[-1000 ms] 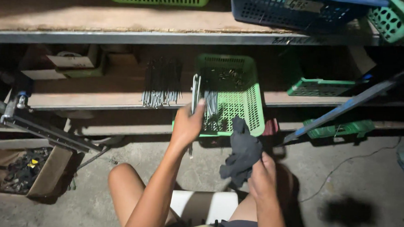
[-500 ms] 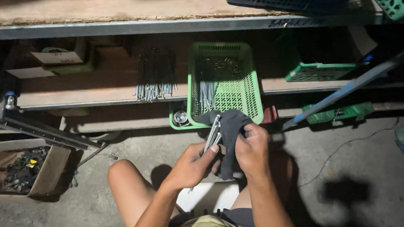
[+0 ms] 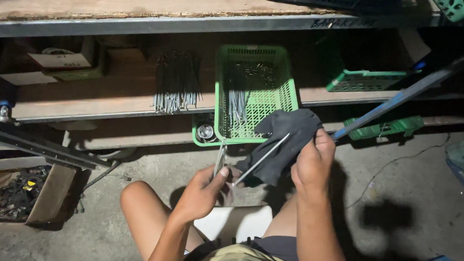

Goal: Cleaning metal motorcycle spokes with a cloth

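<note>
Two hands work low before the shelf: the left hand (image 3: 204,189) pinches thin metal rods (image 3: 221,159), one slanting into the dark cloth (image 3: 283,143) the right hand (image 3: 313,163) grips. Just behind, a green basket (image 3: 284,78) holds more rods.

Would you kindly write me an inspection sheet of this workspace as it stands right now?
Surface: concrete floor in front of a low wooden shelf.
Job's things: thin metal rods held in front of a dark cloth; a green basket on the shelf holds more rods.
Clutter: loose bundle of rods on the shelf; cardboard box of dark parts at lower left; two more green baskets at right.
Grips: left hand pinches the rods; right hand holds the cloth.
Cables: thin wire across the floor at right.
Surroundings: dim; blue bar leaning at right.
</note>
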